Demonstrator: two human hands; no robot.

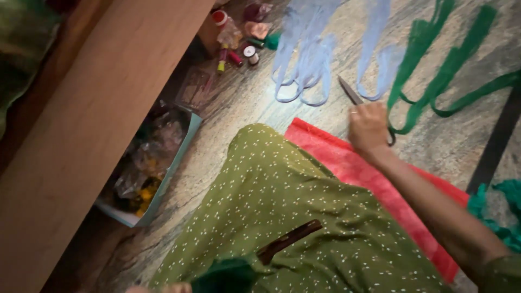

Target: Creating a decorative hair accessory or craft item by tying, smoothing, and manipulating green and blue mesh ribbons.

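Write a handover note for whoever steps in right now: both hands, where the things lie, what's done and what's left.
Right hand: closed around scissors, blades pointing away over the floor, beside the green fabric strips.
Left hand: barely visible at the bottom edge; its grip cannot be told.
Things: light blue fabric strips lie spread on the floor ahead, green ones to the right. Red cloth lies under the right forearm. Thread spools and a box of packets sit left, by the wooden board.
Done: strips of both colours lie laid out.
Left: cannot be told from this view.

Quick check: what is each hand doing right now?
Right hand: closed on scissors.
Left hand: barely in view at bottom edge; cannot tell.
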